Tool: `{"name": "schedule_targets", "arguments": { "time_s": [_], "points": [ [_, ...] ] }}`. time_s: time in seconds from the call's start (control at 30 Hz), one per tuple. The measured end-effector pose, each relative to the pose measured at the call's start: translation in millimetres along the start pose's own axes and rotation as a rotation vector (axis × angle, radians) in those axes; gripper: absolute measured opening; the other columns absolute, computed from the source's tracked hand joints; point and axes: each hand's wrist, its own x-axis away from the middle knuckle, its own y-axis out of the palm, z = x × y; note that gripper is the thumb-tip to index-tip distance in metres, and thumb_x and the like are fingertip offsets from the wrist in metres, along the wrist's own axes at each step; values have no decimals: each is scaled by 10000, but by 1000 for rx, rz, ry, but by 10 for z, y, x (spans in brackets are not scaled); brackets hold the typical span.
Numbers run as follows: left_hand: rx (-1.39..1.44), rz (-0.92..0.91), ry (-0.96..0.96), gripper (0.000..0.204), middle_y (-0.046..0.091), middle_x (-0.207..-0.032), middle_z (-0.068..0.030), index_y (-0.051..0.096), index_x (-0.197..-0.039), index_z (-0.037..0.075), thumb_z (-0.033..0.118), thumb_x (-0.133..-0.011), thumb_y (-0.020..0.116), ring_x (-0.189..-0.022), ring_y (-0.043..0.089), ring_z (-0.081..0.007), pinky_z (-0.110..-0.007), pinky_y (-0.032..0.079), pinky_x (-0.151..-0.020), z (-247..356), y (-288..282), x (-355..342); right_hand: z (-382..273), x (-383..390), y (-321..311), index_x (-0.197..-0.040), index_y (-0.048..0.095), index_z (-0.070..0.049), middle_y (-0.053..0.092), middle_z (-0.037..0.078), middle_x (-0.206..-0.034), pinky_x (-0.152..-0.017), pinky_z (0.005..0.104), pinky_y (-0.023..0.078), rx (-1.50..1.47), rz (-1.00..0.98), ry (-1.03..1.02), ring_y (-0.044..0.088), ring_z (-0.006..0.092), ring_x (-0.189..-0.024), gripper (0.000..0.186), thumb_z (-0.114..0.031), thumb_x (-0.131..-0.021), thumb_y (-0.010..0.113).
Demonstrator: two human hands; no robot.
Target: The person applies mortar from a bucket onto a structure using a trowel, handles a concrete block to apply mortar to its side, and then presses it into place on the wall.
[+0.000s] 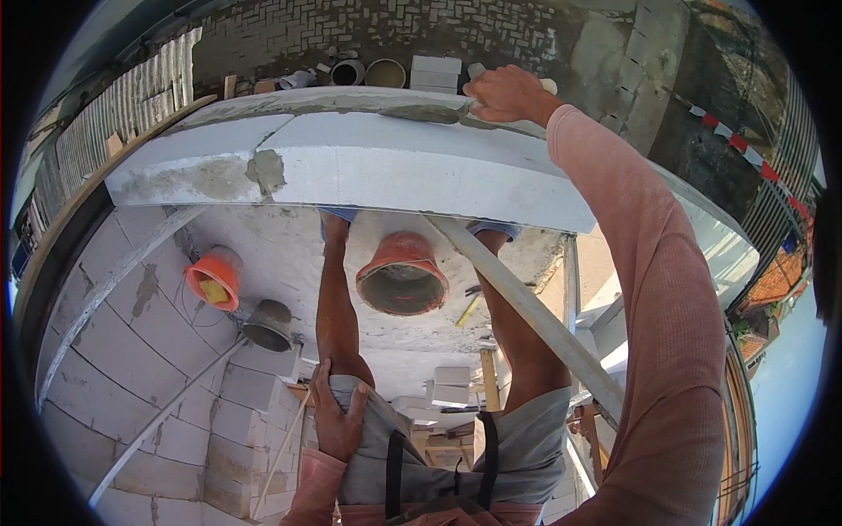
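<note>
My right hand (pixel 510 94) reaches across to the far side of the white block wall (pixel 377 167), closed around the pale handle of a trowel. The trowel's mortar-smeared blade (pixel 425 113) lies along the wall's far top edge, left of my fist. Grey mortar (pixel 289 107) runs in a strip along that edge, and a patch of it covers a joint in the near face. My left hand (pixel 338 412) rests on my left knee, fingers spread and holding nothing.
Between my legs stands an orange bucket (pixel 403 276) with grey mix inside. Left are another orange bucket (pixel 215 279) holding something yellow and a dark bucket (pixel 268 325). A slanting beam (pixel 526 316) crosses my right leg. Beyond the wall, white blocks (pixel 436 74) stand beside round containers.
</note>
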Motion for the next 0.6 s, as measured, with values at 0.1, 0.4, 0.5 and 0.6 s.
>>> {"name": "schedule_targets", "arguments": {
  "time_s": [0.1,0.4,0.5,0.6],
  "points": [
    [-4,-6,-11,752,374,-1508,-346,314,-1539,-64,328,-1003,666,-1413,390,-496,-538,325,-1192,39,-7,8,134,313,-106,-964,712,-73,751,166,-964,-838,516,563,-67,-58,56,721,408,-932,315,-369,-891,629],
    [-33,-14,-8,727,373,-1526,-345,320,-1533,-67,301,-1007,661,-1427,373,-499,-534,307,-1205,106,85,1,696,997,178,-1062,782,-87,778,159,-1059,-868,469,588,156,-245,334,751,351,-1015,297,-273,-869,656],
    [-40,-13,-22,726,380,-1524,-344,320,-1536,-66,297,-1007,661,-1431,371,-498,-536,306,-1205,162,112,11,566,998,418,-1010,807,-79,787,138,-1051,-859,433,595,229,-304,287,763,319,-1001,235,-194,-841,690],
    [-45,-16,-26,728,384,-1522,-343,322,-1538,-61,300,-1006,664,-1429,376,-501,-535,310,-1203,164,126,10,472,1090,521,-967,808,-59,790,152,-1000,-843,418,601,270,-250,188,770,324,-958,197,-127,-814,704]
  ]
}}
